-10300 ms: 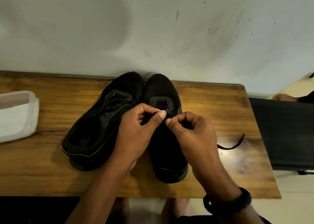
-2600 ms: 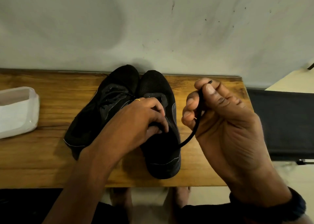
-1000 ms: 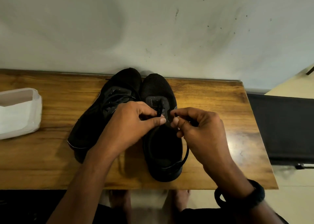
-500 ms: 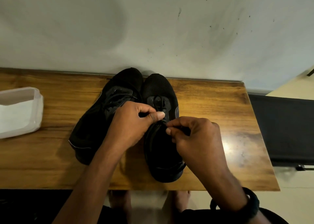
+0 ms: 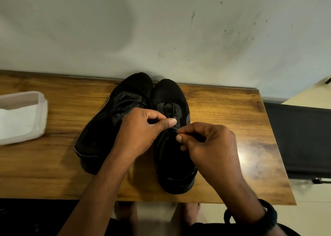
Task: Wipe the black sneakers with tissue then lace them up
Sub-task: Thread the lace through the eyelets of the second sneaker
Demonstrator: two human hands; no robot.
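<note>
**Lacing under way:** A person bends over a pair of black sneakers on a wooden table (image 5: 223, 110), the toes pointing at the wall (image 5: 161, 30). The left hand (image 5: 141, 132) pinches the lace (image 5: 169, 108) between thumb and forefinger over the tongue of the right-side sneaker (image 5: 168, 92). The right hand (image 5: 209, 146), with a dark wristband (image 5: 268, 216) on its wrist, is curled narrow just beside it. Its thumb and fingertips press together on what appears to be the lace's other strand, though black cord on a black shoe makes that hard to confirm.

Half a second earlier the hands sat in almost the same place. Some two seconds before, the right hand was raised toward the camera, pulling a length of lace clear of the shoe. It is now back down at the eyelets. Ten seconds earlier a loose lace end trailed on the table to the right of the shoe, and a single bar crossed the front eyelets. Now a crossing shows there.

The left-side sneaker (image 5: 100, 137), already laced, touches its partner at the toe, with its heel angled out to the left and the left forearm passing over part of it. A clear tub (image 5: 42, 101) of white tissue (image 5: 19, 121) sits at the table's left edge, well apart from the shoes and unmoved.
</note>
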